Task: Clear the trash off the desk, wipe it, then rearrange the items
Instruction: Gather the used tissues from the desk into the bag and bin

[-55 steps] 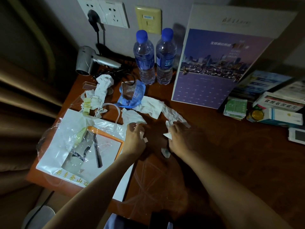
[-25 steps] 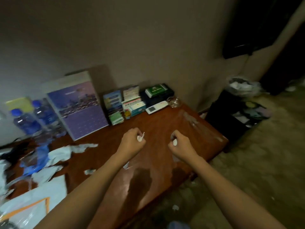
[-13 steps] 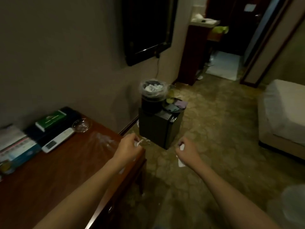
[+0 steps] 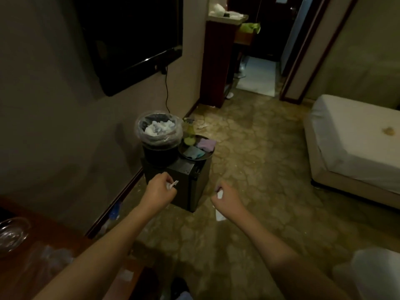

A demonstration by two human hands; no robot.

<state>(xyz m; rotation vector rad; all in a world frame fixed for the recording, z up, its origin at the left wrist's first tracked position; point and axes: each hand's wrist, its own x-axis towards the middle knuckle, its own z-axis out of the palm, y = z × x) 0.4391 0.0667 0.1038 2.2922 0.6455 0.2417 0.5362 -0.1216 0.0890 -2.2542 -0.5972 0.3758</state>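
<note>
Holding small white paper scraps (image 4: 173, 184), both hands are clamped tight. The round black bin with the clear plastic liner (image 4: 159, 141) is sitting ahead, up from the left hand (image 4: 159, 191), farther from the right hand (image 4: 227, 198).

I see dark television (image 4: 129, 40) mounted on left wall, cable (image 4: 166, 92) hanging below it. Small black cabinet (image 4: 190, 180) stands against that wall. Round tray (image 4: 195, 156) sits on its top, holding folded cloths (image 4: 200, 148) and yellowish bottle (image 4: 189, 131). Bed (image 4: 355, 144) with white sheet at right; brown stain (image 4: 389, 131) on sheet. Patterned carpet (image 4: 259, 169) covers floor. Beyond, tall wooden cabinet (image 4: 218, 61) beside open doorway (image 4: 257, 61), white things on cabinet's top, too blurred to identify.
</note>
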